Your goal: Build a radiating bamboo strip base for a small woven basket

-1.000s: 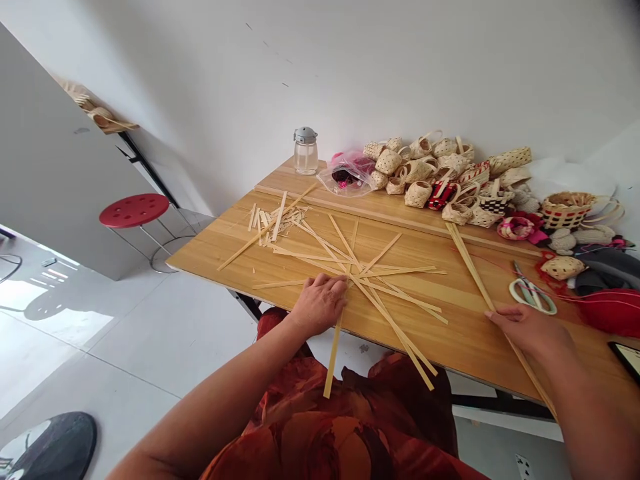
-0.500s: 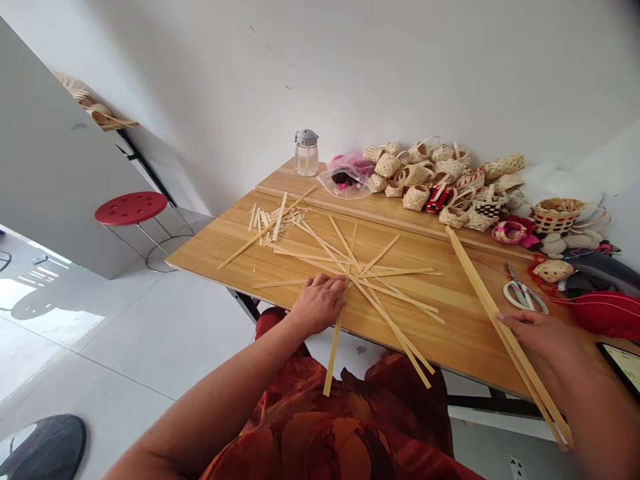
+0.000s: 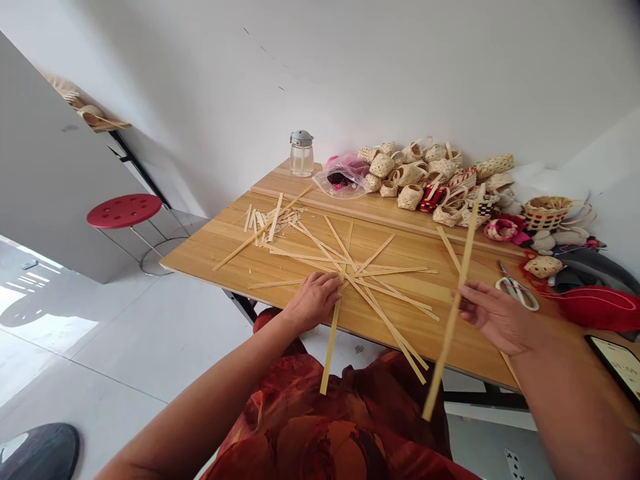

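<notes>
Several flat bamboo strips [image 3: 385,315] cross one another in a star shape near the table's front edge. My left hand [image 3: 318,297] presses on their crossing point, its fingers bent and close together. One strip beneath it hangs over the edge toward my lap. In my right hand [image 3: 493,313] a single long bamboo strip [image 3: 466,257] is pinched near its middle, raised above the table and slanting. Another strip [image 3: 448,247] lies on the table behind that hand, which partly covers it.
Bamboo scraps [image 3: 273,220] and a loose strip lie at the left. Small woven baskets [image 3: 410,175], a plastic bag [image 3: 343,179] and a bottle [image 3: 301,157] line the back. Scissors [image 3: 517,290] and a phone [image 3: 617,367] are at the right. A red stool [image 3: 125,209] stands beyond the table.
My right hand has moved left and up from the strips at the right, and one strip has come up in it. My left hand stays on the crossing.
</notes>
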Demonstrator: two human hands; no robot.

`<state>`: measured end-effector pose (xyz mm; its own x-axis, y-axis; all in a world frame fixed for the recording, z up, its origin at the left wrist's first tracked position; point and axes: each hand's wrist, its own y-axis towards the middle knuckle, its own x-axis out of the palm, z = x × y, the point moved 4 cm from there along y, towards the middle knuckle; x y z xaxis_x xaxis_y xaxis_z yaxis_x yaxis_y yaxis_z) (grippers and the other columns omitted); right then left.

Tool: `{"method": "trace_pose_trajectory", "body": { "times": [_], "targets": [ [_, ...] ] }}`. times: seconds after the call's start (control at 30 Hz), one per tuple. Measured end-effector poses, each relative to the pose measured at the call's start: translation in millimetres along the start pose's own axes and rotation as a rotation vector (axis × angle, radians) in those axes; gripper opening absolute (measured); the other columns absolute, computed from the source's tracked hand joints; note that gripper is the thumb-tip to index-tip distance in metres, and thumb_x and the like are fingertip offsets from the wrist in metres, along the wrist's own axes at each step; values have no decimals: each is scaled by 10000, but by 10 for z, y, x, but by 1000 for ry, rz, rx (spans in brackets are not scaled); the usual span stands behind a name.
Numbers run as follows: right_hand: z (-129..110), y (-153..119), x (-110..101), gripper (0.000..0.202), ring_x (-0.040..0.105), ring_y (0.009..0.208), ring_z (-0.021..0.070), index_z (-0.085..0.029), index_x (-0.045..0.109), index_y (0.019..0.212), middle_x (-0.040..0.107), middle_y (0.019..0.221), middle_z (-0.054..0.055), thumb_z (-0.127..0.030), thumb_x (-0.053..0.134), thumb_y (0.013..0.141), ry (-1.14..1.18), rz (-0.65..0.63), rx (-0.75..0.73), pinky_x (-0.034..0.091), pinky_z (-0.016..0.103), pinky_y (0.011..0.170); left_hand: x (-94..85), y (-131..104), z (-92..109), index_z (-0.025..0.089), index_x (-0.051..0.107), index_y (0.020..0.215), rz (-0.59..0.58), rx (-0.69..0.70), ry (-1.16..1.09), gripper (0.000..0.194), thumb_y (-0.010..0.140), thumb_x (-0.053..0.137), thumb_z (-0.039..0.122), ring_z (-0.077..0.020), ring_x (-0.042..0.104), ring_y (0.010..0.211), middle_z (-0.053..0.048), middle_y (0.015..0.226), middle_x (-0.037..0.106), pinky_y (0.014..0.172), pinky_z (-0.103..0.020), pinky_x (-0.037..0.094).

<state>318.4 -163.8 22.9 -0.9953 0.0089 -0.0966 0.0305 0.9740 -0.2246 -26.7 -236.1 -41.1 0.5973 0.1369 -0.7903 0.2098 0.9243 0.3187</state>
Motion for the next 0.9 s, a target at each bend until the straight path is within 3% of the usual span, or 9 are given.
{"method": "trace_pose_trajectory", "body": {
  "times": [0.07, 0.17, 0.3, 0.4, 0.47, 0.57, 0.67, 0.8, 0.9],
  "targets": [
    [-16, -41, 352, 329, 652, 625, 116, -208, 701, 775, 690, 727, 2, -286, 925, 547, 131, -154, 54, 558, 175, 520, -116, -3, 38, 178, 700, 1188, 67, -10, -110, 303, 992, 488, 271, -263, 525, 1268, -92, 1362, 653, 1116, -440, 389],
    [-60, -66, 804, 354, 667, 630, 100, -201, 683, 784, 692, 708, -25, -292, 944, 563, 258, -279, 46, 578, 164, 560, -335, -51, 152, 189, 715, 1131, 109, -172, -402, 317, 1006, 457, 323, -234, 608, 1161, -95, 1217, 717, 1059, -416, 446],
    [-96, -186, 1423, 337, 680, 644, 98, -197, 665, 805, 708, 726, -22, -305, 927, 624, 357, -404, 20, 593, 181, 610, -463, -174, 448, 157, 595, 1322, -130, -394, -867, 476, 980, 489, 470, -196, 663, 957, -123, 1179, 691, 811, -331, 558],
    [-49, -367, 1853, 327, 687, 664, 112, -203, 636, 828, 720, 753, -14, -362, 884, 686, 338, -474, -2, 596, 217, 635, -499, -256, 579, 164, 544, 1387, -182, -421, -928, 566, 919, 590, 479, -149, 630, 792, -84, 1053, 675, 666, -263, 538],
    [-8, -466, 2053, 293, 697, 704, 141, -212, 625, 842, 718, 772, -8, -416, 819, 761, 218, -569, -89, 599, 268, 654, -536, -330, 536, 177, 578, 1367, -155, -458, -859, 548, 903, 604, 468, -114, 555, 646, -26, 874, 647, 571, -225, 474],
    [14, -441, 2079, 218, 699, 875, 199, -223, 673, 943, 737, 919, 40, -433, 686, 887, -192, -575, -493, 591, 381, 810, -708, -556, 331, 174, 684, 1254, -124, -562, -692, 470, 904, 578, 469, -98, 443, 558, 26, 664, 537, 508, -202, 367],
    [82, -224, 1859, 223, 651, 1091, 270, -213, 708, 1052, 732, 1085, 103, -379, 601, 947, -614, -370, -889, 509, 495, 1003, -1032, -942, 46, 201, 723, 1218, -122, -709, -524, 516, 867, 586, 555, -106, 421, 550, 11, 685, 547, 472, -210, 328],
    [335, 24, 1666, 407, 495, 1363, 332, -191, 651, 1304, 613, 1392, 154, -418, 518, 993, -935, -361, -993, 394, 554, 1136, -1463, -1514, -283, 219, 715, 1247, -85, -968, -313, 644, 768, 629, 640, -111, 396, 520, 24, 650, 483, 444, -215, 314],
    [502, 26, 1697, 590, 276, 1503, 365, -236, 487, 1501, 417, 1580, 149, -544, 460, 999, -1096, -450, -958, 294, 589, 1185, -1635, -1761, -341, 260, 683, 1307, -33, -1028, -223, 666, 769, 603, 644, -119, 384, 525, 38, 612, 414, 456, -210, 318]
  ]
}}
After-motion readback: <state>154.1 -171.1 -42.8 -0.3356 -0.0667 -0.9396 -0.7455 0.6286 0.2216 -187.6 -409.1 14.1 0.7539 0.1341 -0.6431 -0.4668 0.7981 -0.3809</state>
